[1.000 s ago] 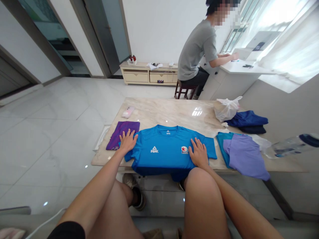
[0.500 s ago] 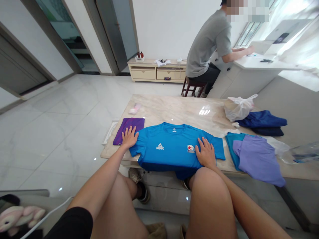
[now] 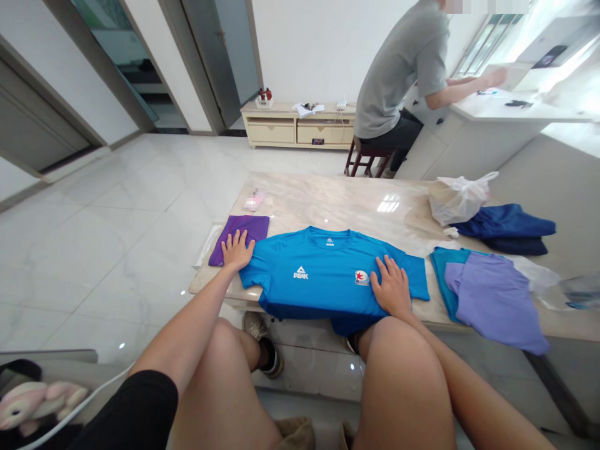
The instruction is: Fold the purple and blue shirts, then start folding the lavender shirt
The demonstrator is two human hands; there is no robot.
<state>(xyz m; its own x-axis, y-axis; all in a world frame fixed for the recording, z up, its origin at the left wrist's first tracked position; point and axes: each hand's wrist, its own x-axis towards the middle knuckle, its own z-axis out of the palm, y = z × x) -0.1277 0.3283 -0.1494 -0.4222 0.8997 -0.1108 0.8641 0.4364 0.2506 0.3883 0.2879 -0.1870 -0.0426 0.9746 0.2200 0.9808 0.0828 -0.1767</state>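
Lying open with spread fingers, the left hand (image 3: pixel 237 250) holds nothing; its fingers rest on a folded purple cloth (image 3: pixel 244 224), and its palm is at the left sleeve of a blue T-shirt (image 3: pixel 323 281). This shirt lies flat, face up, on a marble table top (image 3: pixel 328 206), and its lower edge hangs over the near table edge. The right hand (image 3: pixel 392 287) is also open and flat on the shirt's right side, and it does not grasp the cloth. Further right, a lilac shirt (image 3: pixel 492 300) lies on a teal garment (image 3: pixel 440 269). Behind them are a white plastic bag (image 3: pixel 457 200) and folded navy clothes (image 3: pixel 506 222). A seated co-worker (image 3: pixel 398 69) works at a white desk (image 3: pixel 510 112) beyond the table.
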